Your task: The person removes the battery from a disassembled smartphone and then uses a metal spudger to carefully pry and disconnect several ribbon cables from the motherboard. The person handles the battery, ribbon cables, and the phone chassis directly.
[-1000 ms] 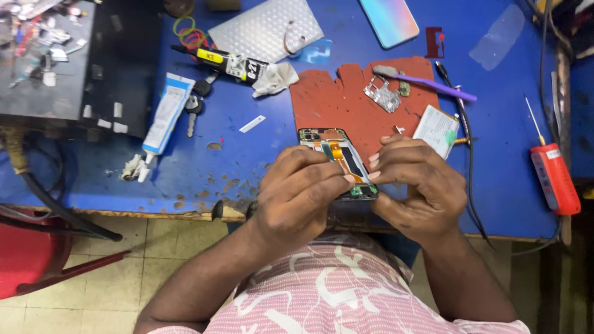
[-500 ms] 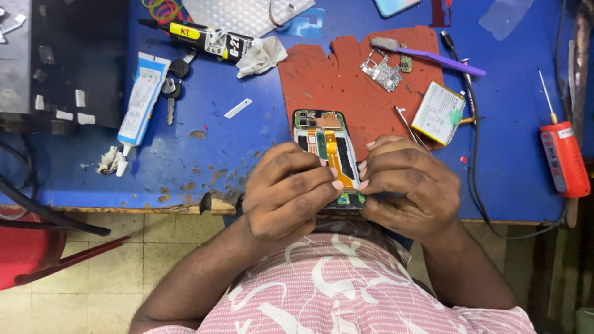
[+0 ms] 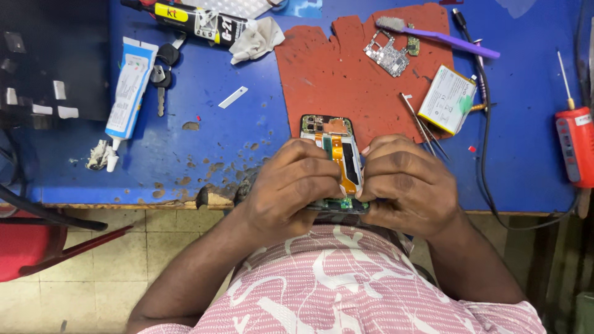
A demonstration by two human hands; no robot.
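Observation:
An opened phone (image 3: 335,147) with its back off lies at the near edge of the blue table (image 3: 204,142), partly on a red-brown mat (image 3: 334,68). An orange flex cable runs down its middle. My left hand (image 3: 291,185) grips the phone's left side. My right hand (image 3: 405,185) grips its right side and lower end. Fingers of both hands press on the lower part, which they hide.
On the mat lie a small circuit board (image 3: 388,54) and a purple brush (image 3: 436,36). A phone battery (image 3: 447,99) and tweezers (image 3: 424,130) sit to the right, a red tool (image 3: 576,145) far right. A glue tube (image 3: 129,86), keys (image 3: 162,74) and a cloth (image 3: 257,38) lie left.
The view has shifted closer and lower over the table. Both hands stay on the phone, with the fingers sliding slightly down toward its lower end.

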